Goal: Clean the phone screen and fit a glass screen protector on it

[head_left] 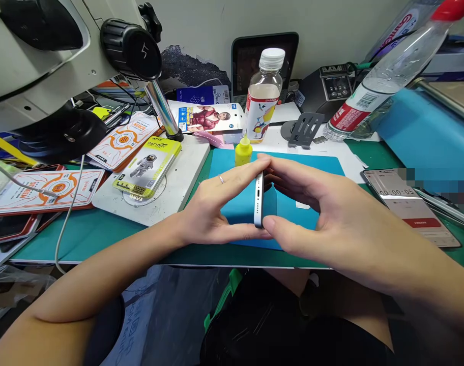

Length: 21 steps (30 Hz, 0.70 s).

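Observation:
Between my two hands stands a smartphone on its edge, its bottom end with the charging port and speaker holes facing me. My left hand grips it from the left, fingers at the top and thumb at the lower end. My right hand holds the same phone from the right, with the thumb at its lower corner and the fingers partly hidden behind. Beneath the phone lies a blue work mat. Just behind my left fingers is a small yellow bottle with a nozzle.
A microscope overhangs the left side, above boxed battery packs. At the back stand a drink bottle and a black phone stand. A tilted water bottle and another phone showing a timer are on the right.

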{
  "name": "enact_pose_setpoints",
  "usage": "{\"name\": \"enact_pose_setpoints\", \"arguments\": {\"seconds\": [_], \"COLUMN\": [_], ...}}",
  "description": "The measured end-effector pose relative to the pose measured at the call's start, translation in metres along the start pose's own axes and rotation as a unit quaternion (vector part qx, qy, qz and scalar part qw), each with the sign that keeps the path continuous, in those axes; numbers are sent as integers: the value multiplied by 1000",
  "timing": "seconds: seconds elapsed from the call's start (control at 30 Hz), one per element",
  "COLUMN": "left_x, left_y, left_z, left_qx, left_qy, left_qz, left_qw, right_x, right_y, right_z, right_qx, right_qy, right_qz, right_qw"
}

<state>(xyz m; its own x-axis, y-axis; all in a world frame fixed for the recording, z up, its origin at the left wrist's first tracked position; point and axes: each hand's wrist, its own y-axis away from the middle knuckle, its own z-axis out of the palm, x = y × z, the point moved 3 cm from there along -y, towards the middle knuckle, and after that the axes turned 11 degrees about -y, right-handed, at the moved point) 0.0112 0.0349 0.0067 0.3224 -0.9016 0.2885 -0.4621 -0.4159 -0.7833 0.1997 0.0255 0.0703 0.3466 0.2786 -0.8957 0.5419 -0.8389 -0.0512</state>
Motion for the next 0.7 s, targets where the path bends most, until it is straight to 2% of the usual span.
{"name": "enact_pose_setpoints", "arguments": {"seconds": [0.23, 0.7], "left_x": [-1, 2], "left_y": [1, -3], "left_z": [2, 0], "left_qx": [20, 22], "left_qy": [3, -8], "left_qz": [4, -5], "left_qw": [1000, 1000], "right_x": [1, 3], "right_y": [2, 4], "right_z": [0, -3], "right_qx": [-5, 2], "right_qy": [-28, -23], "right_qz": [1, 3], "right_qw": [1000, 1000]}}
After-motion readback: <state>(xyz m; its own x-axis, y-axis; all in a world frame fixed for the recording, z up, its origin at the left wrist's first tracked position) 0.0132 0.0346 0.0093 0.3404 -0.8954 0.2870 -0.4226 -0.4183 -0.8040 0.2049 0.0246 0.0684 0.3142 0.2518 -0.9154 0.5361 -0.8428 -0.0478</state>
